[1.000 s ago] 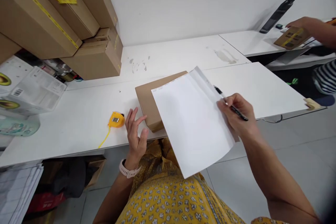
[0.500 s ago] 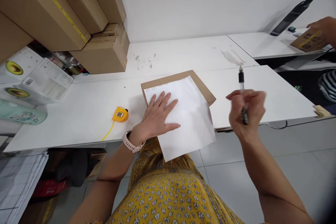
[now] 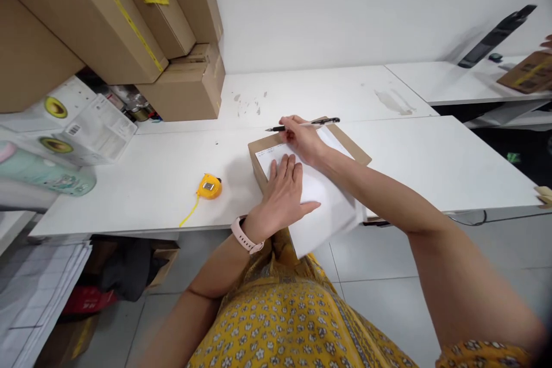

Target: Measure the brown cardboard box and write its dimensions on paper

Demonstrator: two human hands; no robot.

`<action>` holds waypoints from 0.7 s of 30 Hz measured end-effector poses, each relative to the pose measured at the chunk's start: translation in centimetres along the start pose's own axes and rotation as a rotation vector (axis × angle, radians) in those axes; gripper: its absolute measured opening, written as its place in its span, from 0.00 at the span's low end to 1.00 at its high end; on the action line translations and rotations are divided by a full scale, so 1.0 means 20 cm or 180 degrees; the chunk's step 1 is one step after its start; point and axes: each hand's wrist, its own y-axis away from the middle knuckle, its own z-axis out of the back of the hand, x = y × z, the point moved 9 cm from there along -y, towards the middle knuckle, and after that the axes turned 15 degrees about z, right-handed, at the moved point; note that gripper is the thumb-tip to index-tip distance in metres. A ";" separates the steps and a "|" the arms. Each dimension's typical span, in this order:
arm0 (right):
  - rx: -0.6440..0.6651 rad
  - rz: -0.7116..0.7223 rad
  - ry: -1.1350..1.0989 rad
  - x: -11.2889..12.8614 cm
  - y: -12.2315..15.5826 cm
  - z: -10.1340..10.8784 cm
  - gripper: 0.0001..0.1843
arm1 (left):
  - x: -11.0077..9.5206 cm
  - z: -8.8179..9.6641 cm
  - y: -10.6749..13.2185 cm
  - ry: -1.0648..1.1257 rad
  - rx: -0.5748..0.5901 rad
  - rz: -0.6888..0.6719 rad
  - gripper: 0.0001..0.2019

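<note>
A white sheet of paper [image 3: 325, 207] lies on a small cardboard box [image 3: 353, 146] at the table's front edge, its lower part hanging over my lap. My left hand [image 3: 287, 195] presses flat on the sheet, fingers stretched and thumb out to the right. Above it, my right hand [image 3: 302, 138] is closed on a black-and-clear pen [image 3: 330, 121]. The pen lies nearly level, its tip pointing left over the box's far edge. Small lines of writing show along the sheet's top edge, partly hidden by my right hand.
A yellow tape measure [image 3: 210, 186] rests left of the box, its tape slightly out. Cardboard boxes [image 3: 185, 89] are stacked at the back left, beside avocado-printed cartons [image 3: 92, 126] and a mint bottle [image 3: 47, 172]. At far right are a dark bottle [image 3: 491, 37] and another box [image 3: 526, 72], with someone's fingers above it.
My right hand has swung from the right, over the floor side, to the top of the sheet, turning the pen level. My left hand stays on the paper. The view has shifted slightly.
</note>
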 end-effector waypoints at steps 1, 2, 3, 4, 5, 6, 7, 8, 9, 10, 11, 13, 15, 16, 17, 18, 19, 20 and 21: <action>0.0109 -0.0006 -0.0034 -0.03 -0.01 -0.01 0.25 | 0.02 0.02 0.00 0.0029 0.0048 0.0025 0.45; 0.0231 0.0024 -0.0040 -0.05 -0.01 -0.02 0.25 | 0.04 0.03 0.00 0.0053 0.0084 0.0051 0.43; 0.0335 0.0078 -0.0005 -0.05 -0.01 -0.03 0.25 | 0.06 0.04 0.00 0.0070 0.0095 0.0070 0.43; 0.0393 0.0137 0.0082 -0.05 -0.01 -0.03 0.25 | 0.07 0.05 0.00 0.0079 0.0077 0.0079 0.42; 0.0403 0.0198 0.0238 -0.04 -0.01 -0.02 0.23 | 0.07 0.05 0.00 0.0084 0.0025 0.0083 0.42; 0.0396 0.0261 0.0459 -0.03 -0.01 0.00 0.21 | 0.07 0.05 0.01 0.0081 -0.0043 0.0082 0.43; 0.0397 0.0339 0.0711 -0.01 0.00 0.00 0.18 | 0.06 0.05 0.01 0.0072 -0.0110 0.0079 0.44; 0.0413 0.0430 0.0957 0.01 0.00 0.01 0.15 | 0.06 0.04 0.01 0.0060 -0.0164 0.0080 0.46; 0.0438 0.0527 0.1164 0.03 0.00 0.01 0.14 | 0.05 0.03 0.01 0.0046 -0.0200 0.0084 0.47; 0.0457 0.0609 0.1309 0.05 0.00 0.00 0.13 | 0.04 0.03 0.01 0.0028 -0.0215 0.0087 0.48; 0.0471 0.0646 0.1377 0.06 0.00 0.00 0.13 | 0.03 0.02 0.01 0.0003 -0.0218 0.0088 0.49; 0.0490 0.0579 0.1323 0.05 0.00 0.00 0.13 | 0.02 0.02 0.01 -0.0066 -0.0224 0.0107 0.50; 0.0487 0.0454 0.1178 0.02 0.01 0.00 0.15 | 0.02 0.03 0.01 -0.0148 -0.0222 0.0139 0.50; 0.0451 0.0426 0.1130 0.01 0.01 0.01 0.17 | 0.01 0.03 0.00 -0.0197 -0.0207 0.0158 0.50; 0.0394 0.0446 0.1115 0.01 0.01 0.02 0.18 | 0.01 0.04 0.00 -0.0252 -0.0180 0.0179 0.49; 0.0324 0.0501 0.1132 0.01 0.01 0.03 0.18 | 0.01 0.04 0.00 -0.0316 -0.0143 0.0196 0.49; 0.0282 0.0561 0.1162 0.01 0.00 0.03 0.19 | 0.00 0.04 0.00 -0.0386 -0.0105 0.0209 0.48; 0.0283 0.0604 0.1177 0.01 0.00 0.03 0.18 | 0.00 0.04 -0.01 -0.0456 -0.0078 0.0219 0.48; 0.0322 0.0624 0.1153 0.01 0.00 0.03 0.18 | 0.00 0.04 -0.01 -0.0517 -0.0066 0.0226 0.47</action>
